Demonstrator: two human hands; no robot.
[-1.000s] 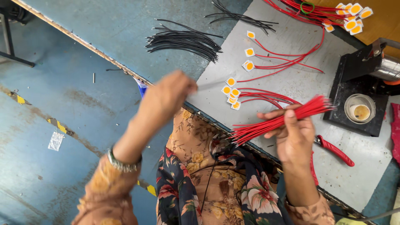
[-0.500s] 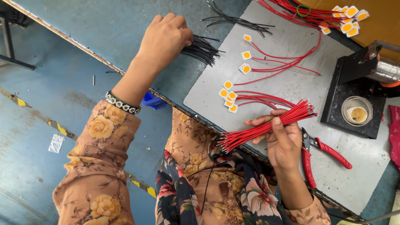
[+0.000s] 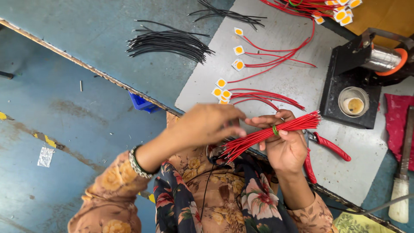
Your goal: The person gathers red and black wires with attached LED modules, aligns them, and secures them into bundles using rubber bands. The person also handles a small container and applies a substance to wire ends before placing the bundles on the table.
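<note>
The right hand (image 3: 285, 149) grips a bundle of red wires (image 3: 269, 133) around its middle, fingers closed on it, a green band at the grip; the long axis runs from lower left, over the lap, to upper right, above the grey mat (image 3: 293, 82); the left hand (image 3: 207, 125) is at the lower-left part, fingertips pinched on the wires, so it is nearer to the free ends; red pliers (image 3: 321, 149) lie just beside; black wires (image 3: 168, 43) rest well apart on the blue table (image 3: 108, 30); below it is a blue floor (image 3: 64, 121).
</note>
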